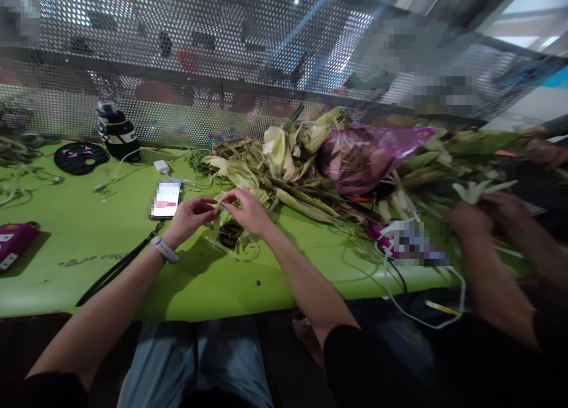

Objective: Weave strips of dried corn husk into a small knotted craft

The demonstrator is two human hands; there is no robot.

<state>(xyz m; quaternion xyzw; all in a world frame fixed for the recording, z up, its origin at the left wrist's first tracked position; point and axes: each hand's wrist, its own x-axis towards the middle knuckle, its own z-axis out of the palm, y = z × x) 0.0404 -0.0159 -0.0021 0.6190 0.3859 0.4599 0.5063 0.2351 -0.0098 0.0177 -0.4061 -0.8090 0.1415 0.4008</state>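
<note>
Pinch grip, left hand (190, 215) and right hand (248, 211) both closed on one thin pale leaf strip (220, 205); few curled strips (242, 249) lie below, big dried-husk heap (284, 180) looks untouched.

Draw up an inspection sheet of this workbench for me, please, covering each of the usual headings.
Surface: green table, scuffed, with husk scraps scattered on it.
Job's things: husk strip pinched between both hands; husk pile behind them.
Clutter: phone, pink plastic bag, black bottle, black disc, magenta pouch.
Hands: left hand and right hand both shut on the strip; a co-worker's hands to the right, blurred.
Cables: charger cable and white plug by the phone; second white cable hanging off the front edge; black strap.
Surroundings: perforated metal screen behind the table.
</note>
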